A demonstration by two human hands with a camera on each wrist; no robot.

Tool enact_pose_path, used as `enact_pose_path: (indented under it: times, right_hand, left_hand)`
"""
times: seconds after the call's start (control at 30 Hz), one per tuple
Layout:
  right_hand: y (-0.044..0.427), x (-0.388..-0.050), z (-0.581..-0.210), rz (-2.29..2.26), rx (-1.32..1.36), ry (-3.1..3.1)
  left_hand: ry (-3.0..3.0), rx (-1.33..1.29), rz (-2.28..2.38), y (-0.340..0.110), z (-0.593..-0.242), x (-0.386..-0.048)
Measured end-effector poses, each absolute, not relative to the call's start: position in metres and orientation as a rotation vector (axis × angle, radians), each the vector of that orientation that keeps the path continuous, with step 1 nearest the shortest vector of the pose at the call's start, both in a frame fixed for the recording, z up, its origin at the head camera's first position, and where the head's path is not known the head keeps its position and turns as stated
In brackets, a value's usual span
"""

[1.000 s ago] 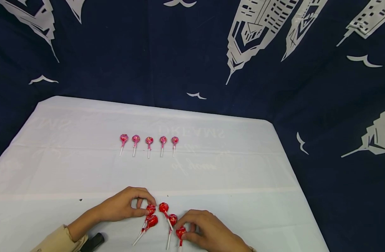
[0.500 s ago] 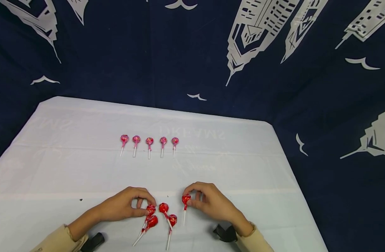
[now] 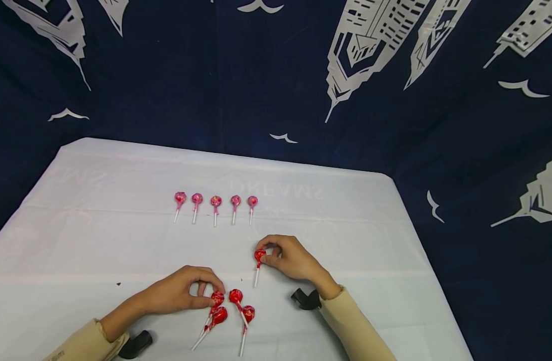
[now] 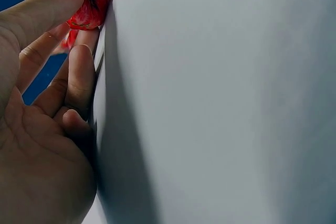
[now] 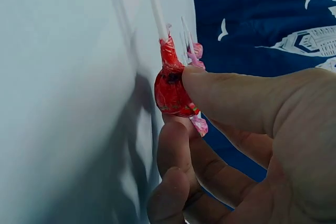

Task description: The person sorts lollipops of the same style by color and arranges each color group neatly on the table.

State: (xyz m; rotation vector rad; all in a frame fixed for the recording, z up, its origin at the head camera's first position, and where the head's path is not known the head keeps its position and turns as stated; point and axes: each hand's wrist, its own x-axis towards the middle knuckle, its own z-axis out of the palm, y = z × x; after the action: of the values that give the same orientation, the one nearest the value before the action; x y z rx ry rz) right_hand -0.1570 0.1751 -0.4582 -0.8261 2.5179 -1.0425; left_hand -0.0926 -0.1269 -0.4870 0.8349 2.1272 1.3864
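My right hand (image 3: 290, 256) pinches a red-wrapped lollipop (image 3: 259, 255) by its head, the white stick pointing toward me. In the right wrist view the thumb presses one side of the red lollipop (image 5: 175, 92), with fingers behind it. Nearer the front, my left hand (image 3: 184, 291) holds the head of another red lollipop (image 3: 217, 299) between thumb and fingers. Just below it lies a second red lollipop (image 3: 219, 315). To its right, two more, a red lollipop (image 3: 235, 296) and a red lollipop (image 3: 248, 314), lie with their sticks crossing.
A row of several pink lollipops (image 3: 216, 201) lies farther back on the white-covered table (image 3: 348, 235), sticks toward me. Dark wrist devices, one at the right (image 3: 306, 299), sit by the sleeves. A navy patterned cloth (image 3: 167, 75) hangs behind the table.
My right hand has lifted its red lollipop from the front group and carried it away from me, toward the pink row. The left hand stays in place on its lollipop.
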Motion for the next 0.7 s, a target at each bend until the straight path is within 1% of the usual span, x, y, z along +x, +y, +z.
enact_pose_path:
  times: [0.7]
  right_hand:
    - [0.135,-0.186,-0.461,-1.099,-0.793,2.517]
  left_hand:
    - [2.120,0.833,1.389,-0.127,-0.487,-0.094]
